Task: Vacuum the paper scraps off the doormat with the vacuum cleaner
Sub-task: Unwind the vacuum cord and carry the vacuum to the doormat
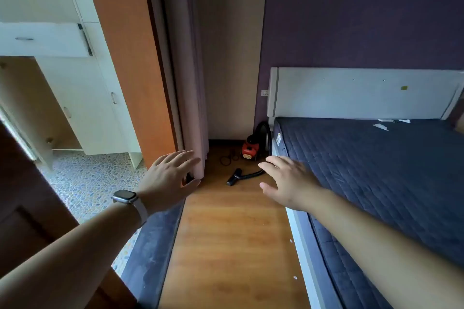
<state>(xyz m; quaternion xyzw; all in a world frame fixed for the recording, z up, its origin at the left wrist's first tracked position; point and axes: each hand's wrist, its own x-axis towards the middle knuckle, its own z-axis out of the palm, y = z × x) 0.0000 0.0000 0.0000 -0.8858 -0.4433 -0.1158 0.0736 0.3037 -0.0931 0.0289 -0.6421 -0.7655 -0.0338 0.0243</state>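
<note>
The red vacuum (pixel 248 150) is sitting in the far corner, beside the bed (pixel 376 170). Its nozzle (pixel 233 177) is lying on the floor (pixel 226 246), and the hose (pixel 251 174) is partly hiding behind the right hand (pixel 288 180). The doormat (pixel 155 246) is lying at the doorway; the left arm is covering part of it. Scraps (pixel 291 241) on it are hard to see. The left hand (pixel 168 178) and the right one are reaching forward with spread fingers, holding nothing.
</note>
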